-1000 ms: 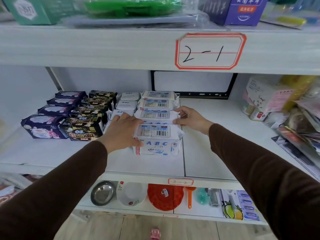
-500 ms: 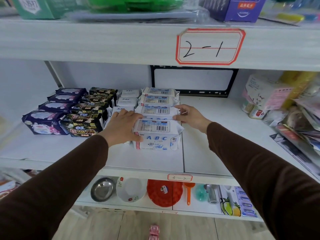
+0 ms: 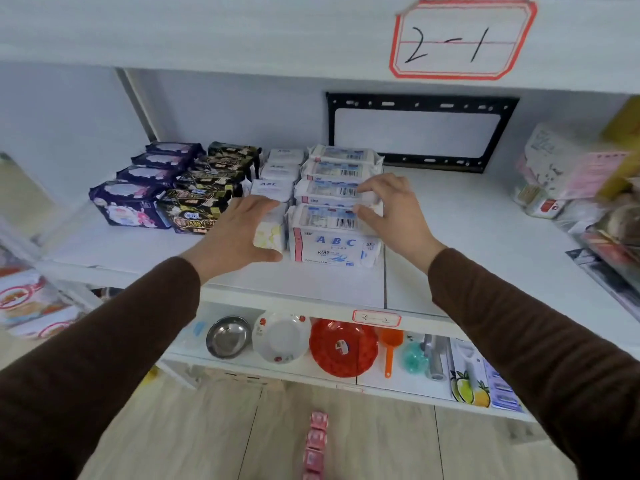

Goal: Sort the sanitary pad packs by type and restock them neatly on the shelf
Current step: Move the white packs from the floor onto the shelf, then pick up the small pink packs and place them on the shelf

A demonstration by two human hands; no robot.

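Four rows of sanitary pad packs run front to back on the white shelf (image 3: 467, 258): purple packs (image 3: 126, 204), black packs (image 3: 197, 211), small white ABC packs (image 3: 273, 187) and large white ABC packs (image 3: 334, 242). My left hand (image 3: 235, 237) curls around the front small white pack (image 3: 269, 234), fingers on top and thumb at its front. My right hand (image 3: 393, 211) is spread, its fingertips touching the right ends of the two front large white packs.
A black frame (image 3: 420, 131) is fixed to the back wall. Mixed goods (image 3: 568, 181) crowd the shelf's right end. The lower shelf holds a steel bowl (image 3: 228, 337), a white bowl (image 3: 281, 337), a red plate (image 3: 343, 348) and utensils. Pink packets (image 3: 316, 441) lie on the floor.
My left hand slid from the large front pack to the small white pack beside it. My right hand came forward along the row's right side, onto the two front packs' ends.
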